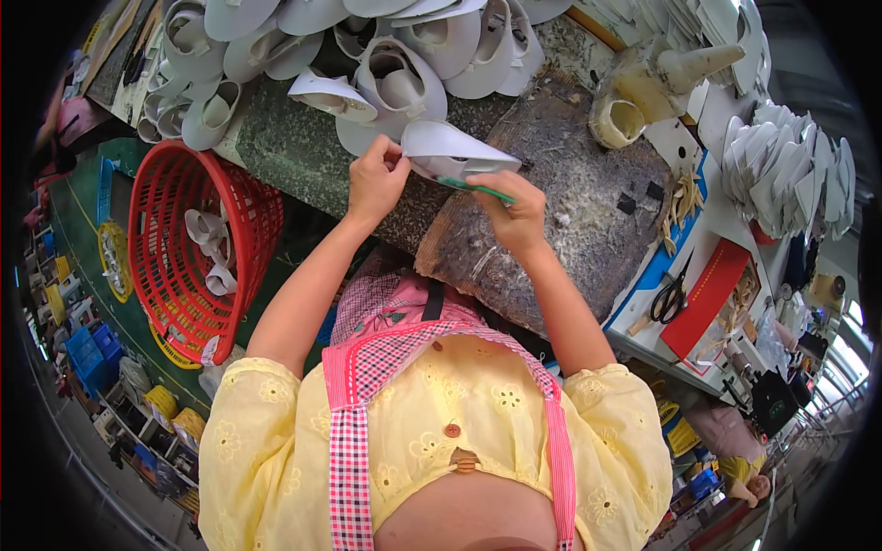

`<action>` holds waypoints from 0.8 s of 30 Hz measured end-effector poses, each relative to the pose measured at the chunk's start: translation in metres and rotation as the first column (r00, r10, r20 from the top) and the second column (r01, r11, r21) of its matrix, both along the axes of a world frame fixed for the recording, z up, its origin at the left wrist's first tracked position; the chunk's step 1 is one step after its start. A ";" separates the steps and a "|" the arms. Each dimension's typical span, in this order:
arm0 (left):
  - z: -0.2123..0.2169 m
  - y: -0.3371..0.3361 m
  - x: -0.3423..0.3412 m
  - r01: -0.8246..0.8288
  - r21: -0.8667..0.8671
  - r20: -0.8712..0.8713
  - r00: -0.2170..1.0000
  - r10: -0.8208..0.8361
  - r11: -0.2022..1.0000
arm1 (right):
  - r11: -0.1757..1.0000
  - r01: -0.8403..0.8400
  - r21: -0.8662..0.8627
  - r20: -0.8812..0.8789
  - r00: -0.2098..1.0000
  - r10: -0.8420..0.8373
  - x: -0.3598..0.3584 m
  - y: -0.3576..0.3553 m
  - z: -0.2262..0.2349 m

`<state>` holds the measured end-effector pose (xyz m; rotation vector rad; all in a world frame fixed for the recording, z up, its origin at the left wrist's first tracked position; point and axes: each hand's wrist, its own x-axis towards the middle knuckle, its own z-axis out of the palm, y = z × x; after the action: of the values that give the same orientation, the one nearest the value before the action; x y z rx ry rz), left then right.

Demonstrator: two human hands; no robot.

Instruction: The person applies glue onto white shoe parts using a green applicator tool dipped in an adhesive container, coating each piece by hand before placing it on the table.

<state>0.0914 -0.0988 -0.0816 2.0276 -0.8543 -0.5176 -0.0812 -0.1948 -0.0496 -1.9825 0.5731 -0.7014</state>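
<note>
My left hand [378, 179] pinches the near left edge of a white shoe upper [450, 145], which is held tilted just above the worktop. My right hand [514, 207] is closed round a thin green stick-like tool [487, 190]. The tool's front end lies against the lower edge of the upper, and I cannot make out what kind of tip it has. Close behind my hands sits another white upper [397, 87] with its opening facing up, beside a tilted white piece [331, 95]. Below my right hand is a brown, glue-crusted board [551, 230].
Several white uppers [450, 41] crowd the back of the table. A crusted yellowish pot [617, 121] stands at the back right. Black scissors [671, 298] and a red folder [707, 298] lie at the right. A red basket [152, 248] with white pieces stands left.
</note>
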 end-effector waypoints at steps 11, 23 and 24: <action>0.070 0.026 0.037 0.296 0.849 0.013 0.815 -0.579 0.437 | 0.999 0.021 -0.040 0.048 0.999 -0.019 0.010 0.037 -0.009; 0.044 -0.051 0.037 0.381 0.494 0.377 0.716 -0.587 0.782 | 0.992 0.044 -0.119 0.111 0.993 -0.031 0.020 0.042 -0.009; 0.046 -0.050 0.041 0.503 0.447 0.285 0.704 -0.650 0.740 | 0.992 0.059 -0.114 0.137 0.990 -0.043 0.019 0.041 -0.009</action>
<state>0.1327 -0.1487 -0.0354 2.1914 -1.8384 -0.6053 -0.0618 -0.1537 -0.0582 -2.0164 0.5128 -0.9122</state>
